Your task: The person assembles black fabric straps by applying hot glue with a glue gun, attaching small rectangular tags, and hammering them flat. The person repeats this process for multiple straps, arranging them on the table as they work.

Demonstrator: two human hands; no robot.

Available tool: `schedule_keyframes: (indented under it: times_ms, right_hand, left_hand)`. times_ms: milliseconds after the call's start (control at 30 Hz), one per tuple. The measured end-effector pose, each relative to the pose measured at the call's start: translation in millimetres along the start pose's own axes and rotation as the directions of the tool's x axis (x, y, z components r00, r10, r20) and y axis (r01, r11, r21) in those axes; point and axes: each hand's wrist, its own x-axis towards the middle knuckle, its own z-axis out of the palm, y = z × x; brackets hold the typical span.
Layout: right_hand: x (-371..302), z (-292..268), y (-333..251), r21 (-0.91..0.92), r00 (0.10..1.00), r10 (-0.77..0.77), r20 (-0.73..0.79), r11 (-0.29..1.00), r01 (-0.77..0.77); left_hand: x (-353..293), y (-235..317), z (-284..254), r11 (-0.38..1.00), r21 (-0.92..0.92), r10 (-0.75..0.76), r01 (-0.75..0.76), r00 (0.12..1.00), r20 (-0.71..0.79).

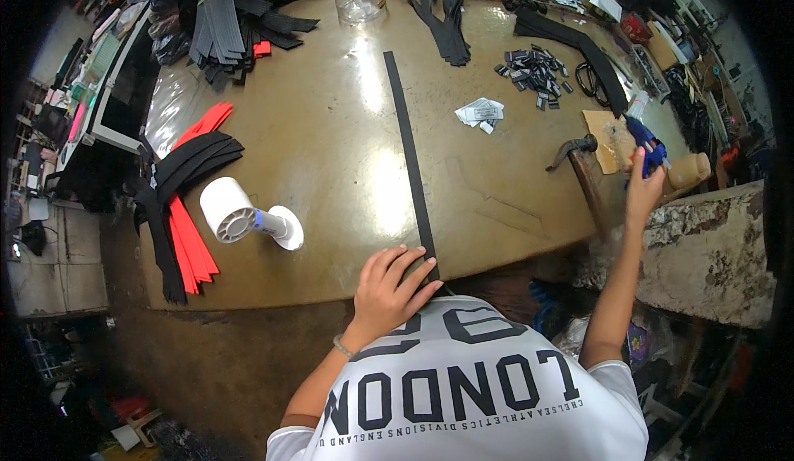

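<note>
A long narrow black strap (pixel 407 143) lies across the table from its far middle to the near edge. My left hand (pixel 395 286) rests on the strap's near end, fingers stretched out and fingertips touching it. At the far right, my right hand (pixel 645 186) is closed round the handle of what looks like a blue glue gun (pixel 649 140). Its front end is over a piece of brown cardboard (pixel 608 140). A small stack of white printed labels (pixel 480 112) lies right of the strap, and a pile of small black-and-silver pieces (pixel 536 74) sits behind the labels.
Left of the strap stand a white plastic spool (pixel 227 205) and black and red strips (pixel 190 238). Bundles of black straps (pixel 219 31) and a clear round dish (pixel 361 6) are at the back. A curved metal tool (pixel 572 152) and a tan tape roll (pixel 688 170) are at right.
</note>
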Motion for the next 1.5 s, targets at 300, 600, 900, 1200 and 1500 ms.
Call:
schedule_keyframes:
  times_ms: [300,600,900,1200,1500]
  right_hand:
    - [-106.3,75.9,-146.6,0.414,0.391,-0.545,0.742,0.83,0.373]
    - [-108.7,97.7,-146.6,0.403,0.294,-0.558,0.776,0.797,0.45]
    - [-89.2,121.9,-162.2,0.407,0.267,-0.592,0.76,0.755,0.514]
    - [-57.6,33.0,-88.6,-0.149,0.964,-0.252,0.087,0.953,0.263]
    - [19.1,-20.0,-45.2,-0.35,0.787,-0.446,-0.426,0.884,0.311]
  left_hand:
    - [-1.3,1.7,0.9,1.0,-0.013,-0.028,0.028,1.0,-0.012]
    - [-0.3,1.1,0.7,1.0,-0.011,-0.019,0.019,1.0,-0.022]
    - [-1.5,1.2,1.4,1.0,-0.01,-0.018,0.018,1.0,-0.022]
    - [1.2,6.0,-0.8,1.0,0.006,-0.026,0.026,1.0,0.008]
    - [-3.9,1.3,2.3,0.998,0.054,-0.018,0.015,0.999,0.041]
